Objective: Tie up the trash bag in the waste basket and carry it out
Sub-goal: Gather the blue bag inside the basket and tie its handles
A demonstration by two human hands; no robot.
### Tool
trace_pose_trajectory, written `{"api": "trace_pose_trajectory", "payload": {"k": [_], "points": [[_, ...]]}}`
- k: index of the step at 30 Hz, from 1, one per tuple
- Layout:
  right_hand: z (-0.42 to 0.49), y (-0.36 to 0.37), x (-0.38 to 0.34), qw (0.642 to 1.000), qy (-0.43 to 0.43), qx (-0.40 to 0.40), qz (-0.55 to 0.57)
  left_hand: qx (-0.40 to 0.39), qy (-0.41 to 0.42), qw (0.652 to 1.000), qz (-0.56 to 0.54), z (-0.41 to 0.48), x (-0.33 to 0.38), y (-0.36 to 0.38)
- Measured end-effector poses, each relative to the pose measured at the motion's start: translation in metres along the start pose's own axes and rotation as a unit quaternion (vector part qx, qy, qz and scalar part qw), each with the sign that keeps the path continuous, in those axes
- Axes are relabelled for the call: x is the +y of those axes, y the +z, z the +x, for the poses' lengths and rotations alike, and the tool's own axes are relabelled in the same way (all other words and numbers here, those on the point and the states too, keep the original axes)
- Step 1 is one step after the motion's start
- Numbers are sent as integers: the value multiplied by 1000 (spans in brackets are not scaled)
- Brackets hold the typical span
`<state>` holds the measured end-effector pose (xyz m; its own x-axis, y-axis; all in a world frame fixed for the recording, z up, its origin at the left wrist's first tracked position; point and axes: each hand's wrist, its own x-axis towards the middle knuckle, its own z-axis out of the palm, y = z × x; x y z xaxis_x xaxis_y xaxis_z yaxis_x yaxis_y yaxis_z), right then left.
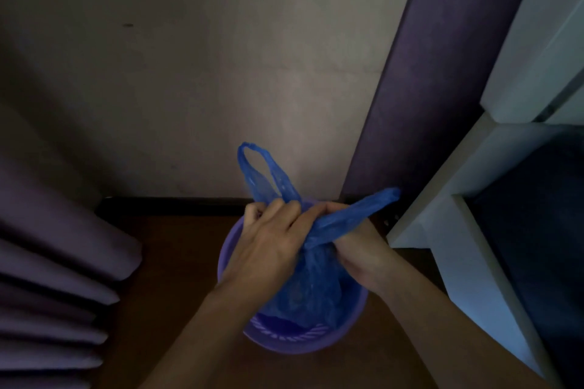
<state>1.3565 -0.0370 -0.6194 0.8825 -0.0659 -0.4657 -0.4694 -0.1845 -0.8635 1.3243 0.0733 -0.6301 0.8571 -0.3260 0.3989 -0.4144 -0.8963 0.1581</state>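
A blue plastic trash bag [311, 290] sits inside a round purple waste basket [290, 343] on the brown floor. Its top is gathered and its two handles are crossed above the basket. My left hand [271, 240] grips the handle loop that stands up toward the wall. My right hand [360, 249] grips the other handle, which stretches out to the right. Both hands meet over the basket's far rim, and the bag's neck is bunched between them.
A plain wall stands right behind the basket. Purple curtain folds [53, 278] hang at the left. A dark purple panel [423, 88] and white shelving [474, 278] close in on the right. Brown floor [177, 278] lies between the curtain and the basket.
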Motion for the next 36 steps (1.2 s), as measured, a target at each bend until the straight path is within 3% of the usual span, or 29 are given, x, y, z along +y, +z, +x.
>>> {"api": "trace_pose_trajectory", "payload": {"k": [1, 2, 3, 4, 6, 8, 9, 11, 12, 14, 16, 18, 20, 22, 25, 29, 32, 36], "points": [[2, -8, 11, 999, -7, -30, 12, 5, -8, 1000, 8, 0, -1, 0], [-1, -23, 7, 983, 53, -169, 48, 5, -19, 1000, 8, 0, -2, 0], [-15, -28, -1, 967, -24, -253, 15, 3, -32, 999, 7, 0, -3, -1], [-10, -47, -8, 960, -42, -268, 76, -4, -45, 999, 9, 1, -5, -1], [-5, -66, -4, 977, -108, -183, -28, -22, -63, 998, 16, 1, -8, 1], [-2, -60, -2, 963, -222, -44, -148, -45, -50, 998, 15, 1, -12, 3], [-6, -60, -4, 942, -291, 30, -164, -59, -33, 998, 13, 2, -13, 4], [-13, -74, -15, 849, -480, 156, -155, -94, -9, 996, -6, 3, -15, 6], [-20, -79, -22, 800, -549, 169, -174, -112, -7, 993, -24, 2, -16, 8], [-33, -72, -26, 720, -625, 109, -280, -128, -10, 991, -49, 2, -17, 11], [-31, -59, -16, 688, -594, 42, -415, -122, -14, 990, -69, 2, -16, 12], [-22, -52, -7, 713, -507, -17, -484, -113, -21, 988, -105, 1, -19, 13], [-16, -51, -6, 773, -414, -73, -475, -141, -28, 979, -146, 2, -24, 12], [-10, -52, -5, 786, -371, -118, -480, -177, -52, 964, -189, 2, -28, 7], [-11, -50, -5, 786, -382, -187, -448, -177, -62, 956, -227, -2, -34, 5], [-7, -50, -4, 780, -440, -180, -407, -143, -28, 965, -220, -3, -37, 4], [-5, -55, -5, 808, -459, -178, -322, -100, -14, 975, -196, -2, -37, 3], [2, -63, -4, 876, -412, -168, -185, -49, -38, 978, -198, 1, -36, 3]]}}
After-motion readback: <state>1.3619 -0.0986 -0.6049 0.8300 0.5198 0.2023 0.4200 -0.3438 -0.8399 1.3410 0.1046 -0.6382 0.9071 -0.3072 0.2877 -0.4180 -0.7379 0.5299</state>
